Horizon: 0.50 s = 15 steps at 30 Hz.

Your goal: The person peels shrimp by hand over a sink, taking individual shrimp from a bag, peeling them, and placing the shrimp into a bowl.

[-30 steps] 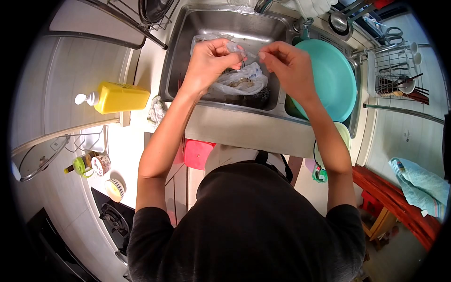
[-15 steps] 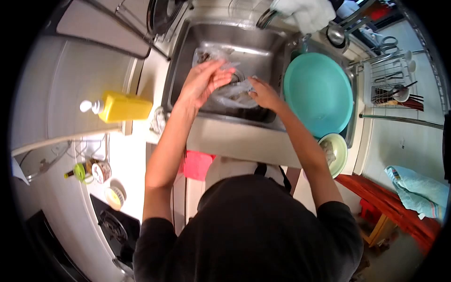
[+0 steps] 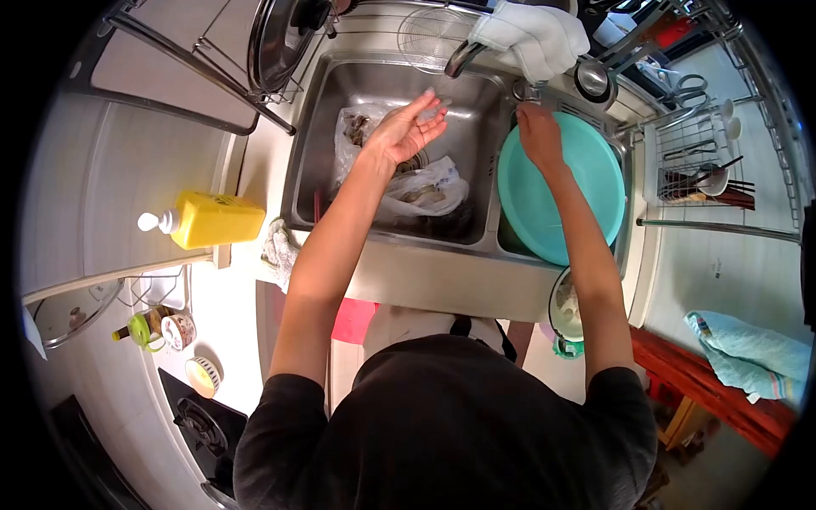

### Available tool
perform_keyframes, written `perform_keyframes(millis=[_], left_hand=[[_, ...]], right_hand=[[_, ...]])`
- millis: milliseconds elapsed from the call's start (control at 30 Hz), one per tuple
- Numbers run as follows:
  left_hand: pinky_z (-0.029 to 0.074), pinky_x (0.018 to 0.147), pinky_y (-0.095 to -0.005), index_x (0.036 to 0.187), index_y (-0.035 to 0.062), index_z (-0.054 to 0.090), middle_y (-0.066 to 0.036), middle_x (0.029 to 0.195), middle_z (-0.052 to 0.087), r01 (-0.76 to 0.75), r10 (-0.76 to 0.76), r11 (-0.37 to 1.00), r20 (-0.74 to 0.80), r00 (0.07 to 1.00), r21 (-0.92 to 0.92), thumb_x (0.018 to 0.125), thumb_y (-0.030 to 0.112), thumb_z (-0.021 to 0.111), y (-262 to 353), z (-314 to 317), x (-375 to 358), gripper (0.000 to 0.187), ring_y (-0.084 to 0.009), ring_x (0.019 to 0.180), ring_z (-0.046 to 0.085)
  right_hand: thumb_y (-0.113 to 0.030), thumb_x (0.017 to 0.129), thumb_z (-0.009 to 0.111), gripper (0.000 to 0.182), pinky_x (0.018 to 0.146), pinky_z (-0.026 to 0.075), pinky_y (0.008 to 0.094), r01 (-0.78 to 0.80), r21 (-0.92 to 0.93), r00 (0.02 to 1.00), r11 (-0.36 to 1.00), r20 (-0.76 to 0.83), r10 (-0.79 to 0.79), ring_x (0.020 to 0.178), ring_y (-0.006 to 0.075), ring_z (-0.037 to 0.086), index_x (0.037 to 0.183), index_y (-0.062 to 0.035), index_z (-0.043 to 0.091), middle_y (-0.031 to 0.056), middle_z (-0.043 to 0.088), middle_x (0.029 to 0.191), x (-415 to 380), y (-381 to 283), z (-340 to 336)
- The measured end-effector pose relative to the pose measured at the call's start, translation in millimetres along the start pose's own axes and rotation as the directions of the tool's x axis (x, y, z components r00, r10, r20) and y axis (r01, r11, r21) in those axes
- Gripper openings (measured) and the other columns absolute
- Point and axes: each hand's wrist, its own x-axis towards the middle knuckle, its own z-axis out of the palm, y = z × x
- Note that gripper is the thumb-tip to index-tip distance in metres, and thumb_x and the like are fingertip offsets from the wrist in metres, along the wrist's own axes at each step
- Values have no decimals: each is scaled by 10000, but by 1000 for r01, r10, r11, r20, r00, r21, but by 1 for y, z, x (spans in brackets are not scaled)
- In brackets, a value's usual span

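My left hand (image 3: 410, 130) is open above the steel sink (image 3: 391, 72), palm up with fingers apart, below the faucet spout (image 3: 465, 59). Under it in the basin lie two clear plastic bags with something brownish inside, one bag (image 3: 347, 140) at the left and another bag (image 3: 433, 191) nearer the front edge. My right hand (image 3: 538, 132) reaches over the rim of the turquoise basin (image 3: 595, 187) to the base of the faucet (image 3: 525, 87). Its fingertips are partly hidden, so what they grip, if anything, does not show.
A white cloth (image 3: 535, 38) hangs over the faucet. Left of the sink are a yellow pump bottle (image 3: 219, 219) and a crumpled rag (image 3: 279, 252). A small bowl (image 3: 563, 310) sits by my right forearm. A utensil rack (image 3: 693, 166) stands at the right.
My right hand has left the plastic bag and moved right and up to the faucet base. My left hand has shifted right, towards the spout. The view has shifted slightly.
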Motion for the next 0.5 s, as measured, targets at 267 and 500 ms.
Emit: perform_keyframes(millis=[267, 500], left_hand=[[562, 745, -285, 972, -72, 544, -181, 964, 612, -88, 155, 966, -274, 949, 242, 851, 20, 566, 6, -17, 48, 153, -189, 780, 627], [574, 687, -289, 966, -100, 534, -147, 833, 630, -84, 153, 915, -147, 977, 395, 824, -75, 523, 12, -23, 70, 145, -203, 683, 628]], right_hand=[[-136, 736, 615, 118, 621, 474, 358, -273, 556, 962, 785, 152, 227, 667, 270, 615, 767, -26, 645, 126, 635, 724, 53, -75, 84], [-220, 802, 562, 260, 582, 452, 288, -613, 706, 790, 354, 546, 279, 611, 150, 581, 845, 25, 634, 87, 636, 693, 62, -90, 67]])
